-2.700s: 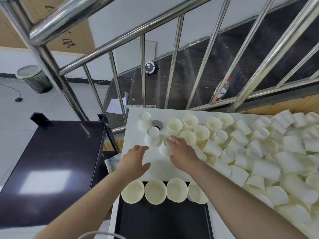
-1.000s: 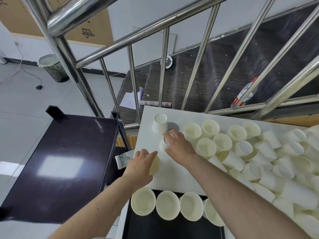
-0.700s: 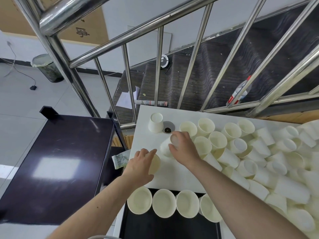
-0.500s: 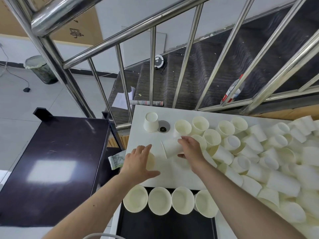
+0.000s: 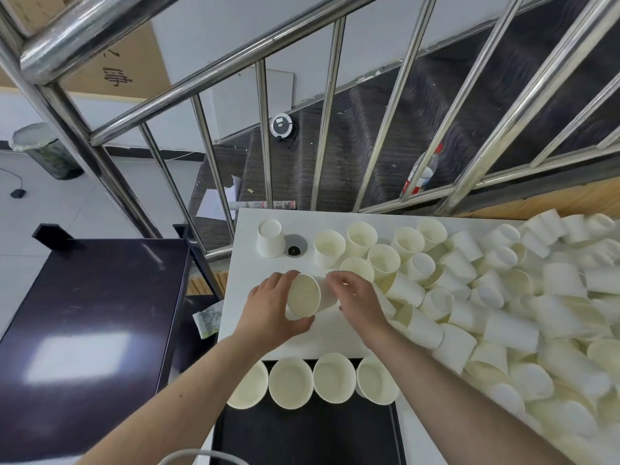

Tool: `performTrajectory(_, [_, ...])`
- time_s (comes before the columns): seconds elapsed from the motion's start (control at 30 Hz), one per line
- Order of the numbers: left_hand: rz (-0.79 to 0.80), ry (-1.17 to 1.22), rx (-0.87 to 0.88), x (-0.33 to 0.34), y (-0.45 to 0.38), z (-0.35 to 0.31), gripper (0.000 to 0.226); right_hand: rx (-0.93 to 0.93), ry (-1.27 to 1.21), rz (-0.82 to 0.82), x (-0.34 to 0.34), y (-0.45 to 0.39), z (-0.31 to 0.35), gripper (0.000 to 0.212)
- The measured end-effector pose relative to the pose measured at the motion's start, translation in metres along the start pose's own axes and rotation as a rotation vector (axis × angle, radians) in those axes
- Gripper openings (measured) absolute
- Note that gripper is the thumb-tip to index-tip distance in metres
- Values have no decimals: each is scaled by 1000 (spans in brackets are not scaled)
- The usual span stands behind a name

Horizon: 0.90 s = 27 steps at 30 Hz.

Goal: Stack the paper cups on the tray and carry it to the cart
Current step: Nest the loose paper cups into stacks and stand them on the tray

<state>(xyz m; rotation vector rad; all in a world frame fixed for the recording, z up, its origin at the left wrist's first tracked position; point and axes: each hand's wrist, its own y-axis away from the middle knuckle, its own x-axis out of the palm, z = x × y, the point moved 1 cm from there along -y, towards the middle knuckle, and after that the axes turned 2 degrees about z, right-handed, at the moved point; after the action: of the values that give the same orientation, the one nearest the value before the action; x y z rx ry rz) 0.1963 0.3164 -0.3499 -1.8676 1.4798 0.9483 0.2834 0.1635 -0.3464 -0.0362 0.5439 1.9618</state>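
The paper cup (image 5: 303,296) lies on its side in the middle of the frame, mouth facing down-left, held between both hands, left hand (image 5: 268,312) curled round its rim, right hand (image 5: 355,297) pinching its bottom end, just above the tray (image 5: 391,431).

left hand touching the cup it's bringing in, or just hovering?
Touching. The head view shows the left hand wrapped around the sideways paper cup: fingers over its far side, thumb under its rim, no gap. The right hand meets its other end.
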Motion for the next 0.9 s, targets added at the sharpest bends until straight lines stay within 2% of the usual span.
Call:
performTrajectory(0.07, [30, -55, 5, 1, -1, -2, 79, -192, 155, -43, -2, 7, -2, 37])
performTrajectory(0.17, [77, -112, 30, 4, 0, -6, 78, -308, 324, -6, 1, 9, -3, 24])
performTrajectory(0.33, [157, -190, 10, 9, 1, -9, 84, -191, 455, 5, 4, 1, -13, 26])
performTrajectory(0.53, [242, -347, -120, 4, 6, 12, 87, -36, 594, 68, 3, -9, -32, 30])
performTrajectory(0.77, [297, -332, -187, -1, 10, 21, 81, 0, 632, 72, 6, -15, -36, 29])
performTrajectory(0.9, [321, -304, -225, 0, 11, 24, 78, -41, 783, 82, 6, -9, -31, 49])
